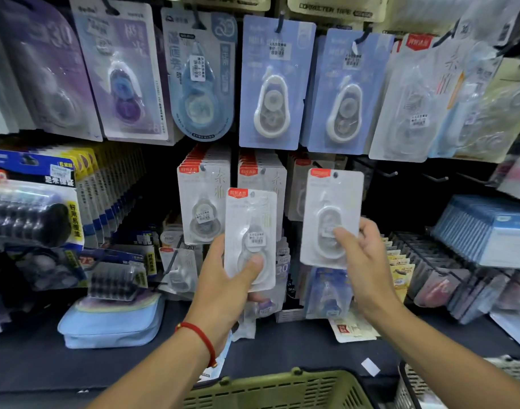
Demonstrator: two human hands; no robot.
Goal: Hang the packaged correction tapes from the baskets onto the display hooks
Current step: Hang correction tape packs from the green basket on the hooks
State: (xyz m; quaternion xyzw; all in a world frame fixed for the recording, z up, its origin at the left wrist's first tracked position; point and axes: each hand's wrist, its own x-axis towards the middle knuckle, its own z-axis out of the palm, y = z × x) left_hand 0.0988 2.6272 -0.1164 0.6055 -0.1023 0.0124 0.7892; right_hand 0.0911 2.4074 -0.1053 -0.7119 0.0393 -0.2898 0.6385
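Note:
My left hand (226,278) grips a white packaged correction tape (249,228) with a red label, held upright in front of the lower row of hooks. My right hand (360,255) pinches a second, matching white pack (331,208) by its lower edge, raised a little higher and to the right. Behind them hang two full stacks of the same packs (198,196), (263,178). A thinner stack (300,190) sits just behind the right-hand pack. Bare black hooks (385,173) stick out further right. An olive-green basket (279,391) sits below at the bottom edge.
Blue and purple correction tape packs (270,84) fill the upper hook row. A pale blue pouch (111,320) lies on the dark shelf at left. Wire racks of small packs (435,276) stand at right. A second, light basket (412,388) shows at the bottom right.

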